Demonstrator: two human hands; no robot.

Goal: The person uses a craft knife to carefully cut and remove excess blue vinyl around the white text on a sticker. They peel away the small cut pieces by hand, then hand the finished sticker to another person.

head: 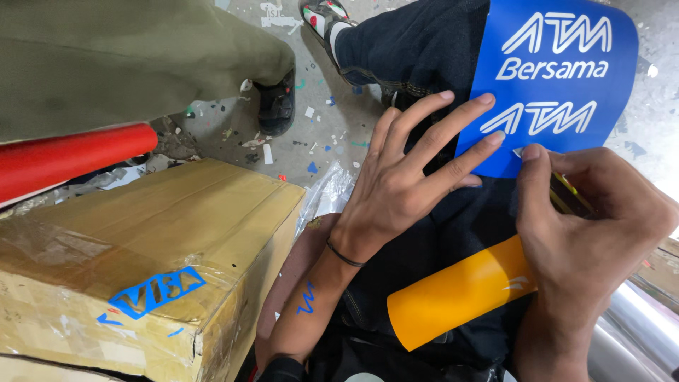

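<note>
A blue sticker sheet with white lettering and rounded corners lies at upper right. A brown cardboard box (taped, blue sticker scraps on its edge) fills lower left.

The scene is lit brightly and evenly by soft daylight, and only faint shadows are cast under the left hand and beside the cardboard box. Glare is seen on the silver roll at the lower right, a strip at the right edge is washed out to white, and a mild sheen is carried by the red roll. Focus is kept sharp across the middle, while straight lines are bent outward near the edges by the wide lens.
</note>
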